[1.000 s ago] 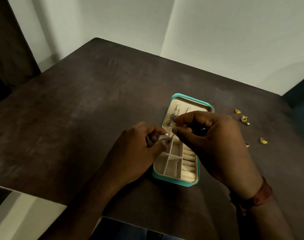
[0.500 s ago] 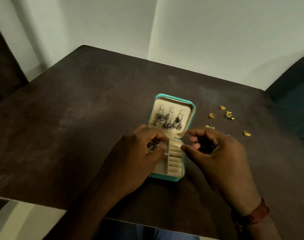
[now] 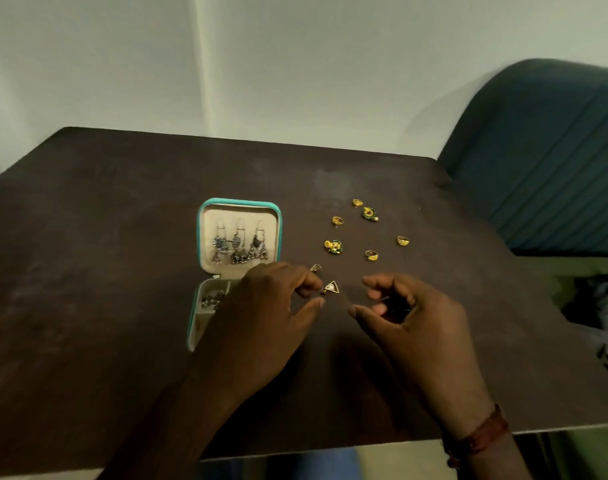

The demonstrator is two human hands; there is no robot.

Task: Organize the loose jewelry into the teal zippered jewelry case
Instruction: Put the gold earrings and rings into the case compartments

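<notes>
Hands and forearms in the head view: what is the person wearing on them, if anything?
Both forearms are bare as far as the frame shows, with no sleeves visible. The right wrist carries a reddish-brown band, which looks like a thread or cord bracelet. The left hand and right hand wear no gloves, and no rings can be made out on the fingers.

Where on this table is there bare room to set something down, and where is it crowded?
Free: the wide stretch of table left of the teal case, and the far strip behind it toward the wall. Crowded: right of the case, gold rings and triangular earrings lie scattered by the left hand and right hand.
</notes>
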